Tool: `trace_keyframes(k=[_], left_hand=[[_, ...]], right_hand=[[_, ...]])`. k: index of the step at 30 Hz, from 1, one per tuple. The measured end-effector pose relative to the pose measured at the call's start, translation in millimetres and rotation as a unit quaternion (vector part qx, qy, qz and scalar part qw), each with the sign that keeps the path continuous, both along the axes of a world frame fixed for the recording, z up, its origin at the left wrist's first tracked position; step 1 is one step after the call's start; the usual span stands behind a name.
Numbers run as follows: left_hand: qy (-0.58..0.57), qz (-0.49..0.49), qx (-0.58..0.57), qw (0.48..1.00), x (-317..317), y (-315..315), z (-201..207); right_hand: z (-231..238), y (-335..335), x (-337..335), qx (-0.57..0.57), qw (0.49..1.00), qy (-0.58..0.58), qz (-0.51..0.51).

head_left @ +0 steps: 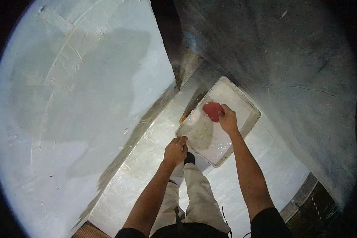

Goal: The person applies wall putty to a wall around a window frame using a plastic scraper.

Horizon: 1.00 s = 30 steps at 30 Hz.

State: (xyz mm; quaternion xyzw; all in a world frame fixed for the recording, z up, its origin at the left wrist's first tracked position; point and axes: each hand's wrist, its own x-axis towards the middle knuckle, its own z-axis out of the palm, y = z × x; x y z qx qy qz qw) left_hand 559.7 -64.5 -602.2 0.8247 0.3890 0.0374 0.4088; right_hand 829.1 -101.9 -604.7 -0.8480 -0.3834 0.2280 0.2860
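A shallow off-white rectangular tray (253, 115) lies turned at an angle on the pale floor, its rim smeared and chipped. White wet material coats its inside, with a dull yellowish patch of scrape marks toward the near left. Over the tray's middle, my right hand (228, 120) grips a flat red scraper-like piece (212, 111) with a rounded outline. Whether its edge touches the white material I cannot tell. My left hand (175, 151) is closed at the tray's near-left corner, fingers over the rim and thumb hidden.
A large pale panel or wall (87, 99) rises on the left, a grey one (305, 79) on the right. Beside the tray's left edge lies a dark thing (192, 106) with a yellowish end. My shoe (189, 158) stands close to the tray's near side. Dark ground shows at lower right.
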Motion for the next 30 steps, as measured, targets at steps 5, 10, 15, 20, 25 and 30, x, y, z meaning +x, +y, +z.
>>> trace_keyframes(k=[5, 10, 15, 20, 25, 30], left_hand=[[-0.029, 0.023, 0.01, 0.999, 1.9, 2.0, 0.0], [-0.032, 0.026, 0.021, 0.999, 2.7, -8.6, -11.4], [-0.032, 0.017, 0.005, 0.999, 6.6, -13.8, -11.8], [-0.045, 0.022, 0.012, 0.999, 4.0, -14.5, -14.7], [-0.018, 0.029, -0.005, 0.999, 5.8, -13.8, -10.7], [-0.017, 0.023, -0.025, 0.999, 3.1, -9.8, -10.9]], right_hand=[[11.9, 8.1, 19.3, -0.018, 0.997, -0.055, 0.041], [15.5, -5.8, 13.6, -0.082, 0.996, 0.001, -0.032], [11.9, -22.2, 9.8, -0.054, 0.997, -0.044, -0.022], [4.0, -18.0, 23.0, -0.044, 0.994, -0.094, -0.022], [-3.4, -0.4, 32.5, -0.022, 0.99, -0.136, -0.014], [-6.3, 6.0, 34.0, -0.043, 0.99, -0.133, 0.025]])
